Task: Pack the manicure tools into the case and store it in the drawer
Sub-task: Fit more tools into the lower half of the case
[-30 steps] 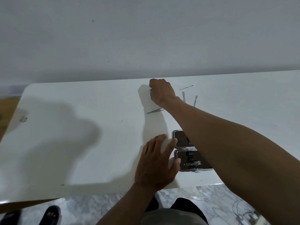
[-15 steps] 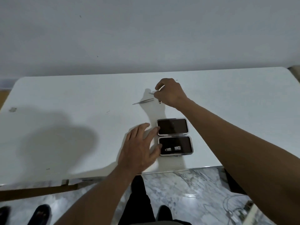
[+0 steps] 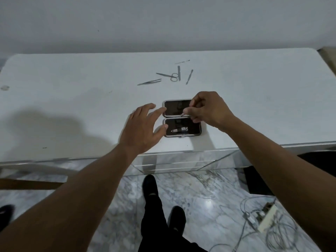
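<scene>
The left hand [image 3: 143,126] is just beside the left side of the open case [image 3: 192,126]. Its fingers [image 3: 154,115] are wide and straight, and the tips touch the edge of the case. The right hand [image 3: 209,110] is over the far half of the case. Its fingers [image 3: 193,103] are close together and pinch a small metal tool [image 3: 182,115], which is mostly hidden. Just below these fingers, in the near half of the case, sits a nail clipper [image 3: 180,130]. Beyond the fingers, on the white surface [image 3: 72,106], lie tweezers [image 3: 149,82], scissors [image 3: 169,76], a file [image 3: 179,73], a flat stick [image 3: 189,76] and a thin pin [image 3: 182,62].
</scene>
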The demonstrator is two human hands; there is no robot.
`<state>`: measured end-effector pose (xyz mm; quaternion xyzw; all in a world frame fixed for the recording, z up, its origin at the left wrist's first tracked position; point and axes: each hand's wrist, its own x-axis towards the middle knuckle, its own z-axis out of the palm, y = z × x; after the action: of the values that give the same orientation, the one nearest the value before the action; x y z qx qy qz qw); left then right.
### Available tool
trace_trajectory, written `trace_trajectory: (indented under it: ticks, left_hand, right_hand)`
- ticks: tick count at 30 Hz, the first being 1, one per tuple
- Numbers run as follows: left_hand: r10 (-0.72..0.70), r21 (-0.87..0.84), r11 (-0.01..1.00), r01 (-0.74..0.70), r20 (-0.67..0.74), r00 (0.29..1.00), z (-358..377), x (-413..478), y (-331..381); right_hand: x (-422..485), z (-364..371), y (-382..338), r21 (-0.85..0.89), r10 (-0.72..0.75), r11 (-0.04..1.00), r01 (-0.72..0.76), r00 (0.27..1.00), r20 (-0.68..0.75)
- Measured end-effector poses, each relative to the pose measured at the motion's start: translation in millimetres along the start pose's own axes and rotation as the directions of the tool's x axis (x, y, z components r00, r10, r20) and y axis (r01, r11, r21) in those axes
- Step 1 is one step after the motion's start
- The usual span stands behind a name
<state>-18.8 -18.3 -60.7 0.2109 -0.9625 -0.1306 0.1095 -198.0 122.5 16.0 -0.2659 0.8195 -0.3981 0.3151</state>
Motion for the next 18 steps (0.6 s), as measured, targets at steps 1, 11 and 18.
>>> trace_trajectory:
  ticks: [1, 11, 18]
  left_hand:
    - [0.001, -0.003, 1.0, -0.001, 0.001, 1.0, 0, 0, 0]
    - [0.002, -0.034, 0.999, -0.002, -0.002, 1.0, 1, 0, -3]
    - [0.001, -0.05, 0.999, -0.001, -0.001, 1.0, 1, 1, -4]
  right_hand:
    - [-4, 2, 3, -0.035, -0.014, 0.999, 0.013, 1.0, -0.009]
    - [-20, 5, 15, -0.478, -0.216, 0.858, 0.189, 0.976, -0.001]
    - [-22, 0, 17, -0.596, -0.297, 0.765, 0.244, 0.955, 0.009]
